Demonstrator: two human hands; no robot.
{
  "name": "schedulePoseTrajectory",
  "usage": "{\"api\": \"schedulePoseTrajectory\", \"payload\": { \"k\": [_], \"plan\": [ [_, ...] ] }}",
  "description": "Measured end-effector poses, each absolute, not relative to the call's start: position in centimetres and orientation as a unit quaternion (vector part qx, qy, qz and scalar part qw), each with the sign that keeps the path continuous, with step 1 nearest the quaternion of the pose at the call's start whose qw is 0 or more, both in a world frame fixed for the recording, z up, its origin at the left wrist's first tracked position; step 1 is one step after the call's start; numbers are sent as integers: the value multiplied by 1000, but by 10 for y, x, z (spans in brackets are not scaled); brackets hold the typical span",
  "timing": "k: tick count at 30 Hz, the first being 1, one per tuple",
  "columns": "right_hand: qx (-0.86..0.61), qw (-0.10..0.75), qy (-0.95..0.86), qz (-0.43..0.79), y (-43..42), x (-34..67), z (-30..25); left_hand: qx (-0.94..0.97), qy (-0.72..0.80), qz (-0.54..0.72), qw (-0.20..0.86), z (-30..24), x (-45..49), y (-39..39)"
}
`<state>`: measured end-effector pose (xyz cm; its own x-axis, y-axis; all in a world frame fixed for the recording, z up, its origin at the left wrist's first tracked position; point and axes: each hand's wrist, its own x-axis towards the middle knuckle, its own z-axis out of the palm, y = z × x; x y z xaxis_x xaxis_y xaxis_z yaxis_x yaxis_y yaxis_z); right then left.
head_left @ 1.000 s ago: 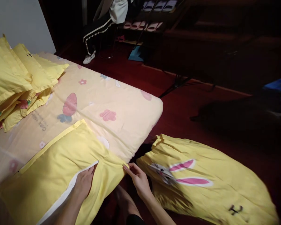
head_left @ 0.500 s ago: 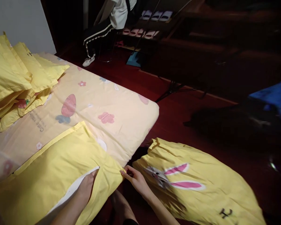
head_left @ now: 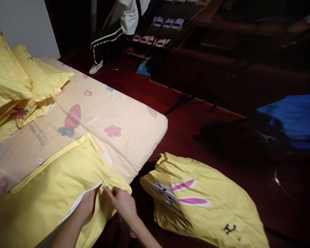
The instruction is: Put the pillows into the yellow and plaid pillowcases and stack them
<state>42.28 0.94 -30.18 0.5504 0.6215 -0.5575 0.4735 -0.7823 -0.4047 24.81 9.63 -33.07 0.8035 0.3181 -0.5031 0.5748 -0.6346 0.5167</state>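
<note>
A yellow pillowcase with a pillow shape and a white-edged slit lies over the near edge of a padded, patterned table. My left hand reaches into the slit, its fingers hidden under the cloth. Over the corner side of the pillowcase, beside the slit's end, my right hand is closed on the cloth, its fingers slightly blurred. To the right, a stuffed yellow pillowcase with a rabbit print sits low, beyond the table's edge.
Several yellow pillowcases are piled at the table's left. Behind the table are a seated person, a blue dustpan and racked slippers. A blue thing is at the right above the dark red floor.
My right hand has moved left from the pillowcase's outer corner to beside the slit's end. My left hand stays inside the slit. The view has shifted slightly to the right.
</note>
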Motion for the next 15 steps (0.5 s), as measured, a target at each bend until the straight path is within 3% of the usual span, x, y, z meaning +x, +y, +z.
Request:
{"api": "schedulePoseTrajectory", "payload": {
  "k": [4,10,12,15],
  "plan": [
    [-844,70,-339,410,29,394,-298,880,186,-224,375,-329,245,111],
    [-860,50,-337,380,-7,414,-299,853,152,-240,437,-312,255,113],
    [-859,86,-347,368,-20,413,-295,845,170,-231,450,-308,261,102],
    [-827,219,-372,361,-32,405,-292,822,194,-232,483,-310,274,90]
  ]
}}
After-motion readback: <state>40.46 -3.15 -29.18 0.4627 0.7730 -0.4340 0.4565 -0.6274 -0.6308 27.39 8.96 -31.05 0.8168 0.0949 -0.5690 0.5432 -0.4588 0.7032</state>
